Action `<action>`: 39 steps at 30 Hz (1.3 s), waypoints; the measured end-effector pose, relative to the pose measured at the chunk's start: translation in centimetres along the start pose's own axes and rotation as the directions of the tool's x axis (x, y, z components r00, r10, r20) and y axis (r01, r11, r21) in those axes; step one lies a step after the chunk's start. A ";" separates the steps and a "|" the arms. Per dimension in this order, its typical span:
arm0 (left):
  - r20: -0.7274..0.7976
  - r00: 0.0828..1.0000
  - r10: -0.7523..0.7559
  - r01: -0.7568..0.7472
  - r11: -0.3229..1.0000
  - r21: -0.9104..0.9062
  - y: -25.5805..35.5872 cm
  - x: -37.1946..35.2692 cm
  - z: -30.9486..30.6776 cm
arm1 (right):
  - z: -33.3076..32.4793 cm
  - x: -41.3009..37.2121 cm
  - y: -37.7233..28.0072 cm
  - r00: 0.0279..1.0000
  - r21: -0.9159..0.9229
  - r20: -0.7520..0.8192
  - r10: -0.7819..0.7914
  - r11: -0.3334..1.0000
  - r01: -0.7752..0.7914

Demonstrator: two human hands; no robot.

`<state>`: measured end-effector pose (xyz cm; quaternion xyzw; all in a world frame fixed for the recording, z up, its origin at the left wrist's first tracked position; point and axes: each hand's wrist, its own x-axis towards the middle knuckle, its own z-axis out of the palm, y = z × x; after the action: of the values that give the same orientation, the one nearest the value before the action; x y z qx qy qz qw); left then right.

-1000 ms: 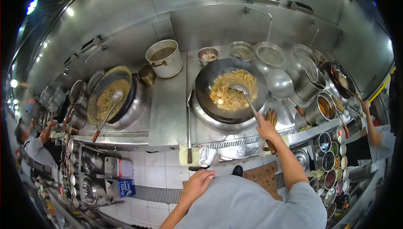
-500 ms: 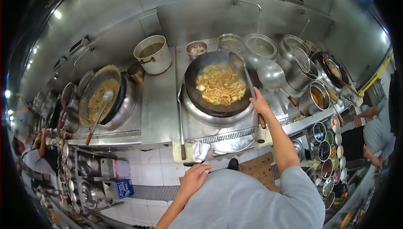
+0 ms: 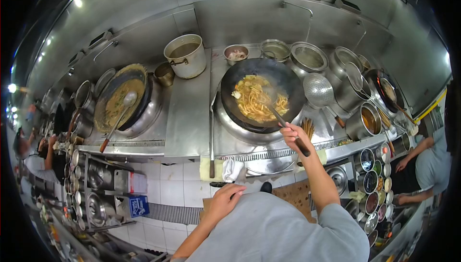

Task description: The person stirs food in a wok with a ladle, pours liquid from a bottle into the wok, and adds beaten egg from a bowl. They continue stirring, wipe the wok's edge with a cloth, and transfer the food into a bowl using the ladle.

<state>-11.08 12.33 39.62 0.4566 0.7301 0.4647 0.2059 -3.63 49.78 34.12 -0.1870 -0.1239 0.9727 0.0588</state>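
Note:
My right hand is closed around the dark handle of a wok ladle. The ladle's head is down among noodles in brown sauce and is partly hidden. They lie with pale and green pieces in a black wok on a round steel burner ring. In front of my belly, my left hand rests with its fingers loosely stretched, holding nothing. A folded white cloth lies near it at the counter edge, beside a long-handled tool.
Left stands a second wok of brown sauce with a ladle in it. Behind are a tall pot and a small steel bowl. A perforated skimmer and a bamboo brush lie right. People work at both sides.
The ladle has moved from the wok's upper right rim down into the noodles, which have shifted and bunched. My right hand now grips farther down, nearer me. The camera view has turned slightly left.

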 end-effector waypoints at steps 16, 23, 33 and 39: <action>0.069 0.996 0.051 -0.048 0.998 -0.042 -0.2 1.1 0.6 | 3.5 -3.7 1.1 0.918 -0.898 -0.157 -0.365 0.439 0.021; 0.040 0.999 0.027 -0.027 1.000 -0.003 -0.4 0.3 0.4 | -0.3 1.4 -4.2 0.766 -0.998 -0.008 -0.643 -0.040 -0.044; -0.046 0.998 -0.050 0.050 0.999 -0.004 0.1 -0.6 0.0 | -0.5 6.2 -3.9 0.948 -0.645 -0.192 -0.254 0.761 0.073; -0.054 0.998 -0.045 0.048 0.997 0.062 0.2 -0.3 -0.5 | 1.8 0.5 -4.3 0.987 -0.707 -0.144 -0.069 0.705 -0.054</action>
<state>-11.17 11.89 39.99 0.4335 0.7600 0.4483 0.1830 -4.45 53.64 36.69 -0.2721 -0.4834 0.8320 -0.0036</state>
